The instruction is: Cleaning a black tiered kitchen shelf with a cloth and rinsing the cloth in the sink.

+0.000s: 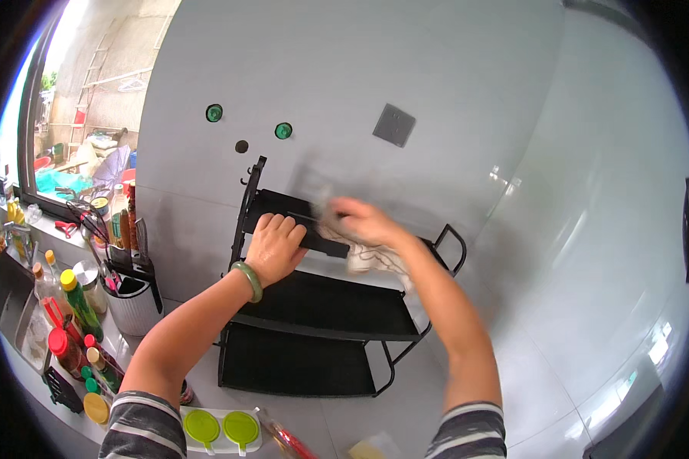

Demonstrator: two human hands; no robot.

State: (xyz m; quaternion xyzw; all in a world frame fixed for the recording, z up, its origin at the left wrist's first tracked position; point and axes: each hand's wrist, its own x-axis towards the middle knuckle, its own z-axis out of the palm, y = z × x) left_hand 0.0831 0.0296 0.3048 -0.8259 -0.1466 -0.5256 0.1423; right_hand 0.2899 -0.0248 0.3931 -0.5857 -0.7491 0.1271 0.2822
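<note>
A black metal tiered rack [333, 303] stands against the grey wall, with bare shelves below its top tier. My left hand [275, 248], with a green bangle at the wrist, curls its fingers over the top shelf [273, 202] near its left end. Blurred by motion, my right hand [368, 222] holds a pale, dark-lined cloth [373, 259] at the right part of that shelf. The cloth hangs down below my right hand and hides much of the shelf's right end.
Several bottles and jars [80, 304] crowd the left counter beside a knife and utensil holder [132, 304]. In front lies a white container with two green lids [241, 427], near a red-tipped packet [290, 439]. A socket plate [394, 125] and green hooks [283, 131] are on the wall.
</note>
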